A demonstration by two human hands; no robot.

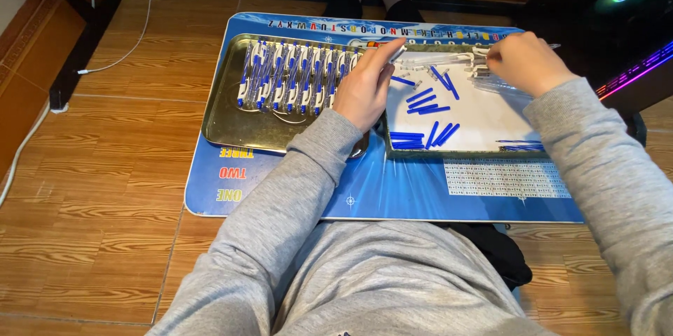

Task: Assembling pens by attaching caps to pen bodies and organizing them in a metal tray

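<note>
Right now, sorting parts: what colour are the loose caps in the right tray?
Blue caps, head view.

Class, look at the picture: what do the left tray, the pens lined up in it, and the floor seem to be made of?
Left tray: likely metal, brassy and glossy, with reflections on its bare base. Pens: apparently plastic, white and blue, smooth with small highlights. Floor: wood-look planks with a printed-looking grain and slight sheen; real wood or laminate cannot be told.
</note>
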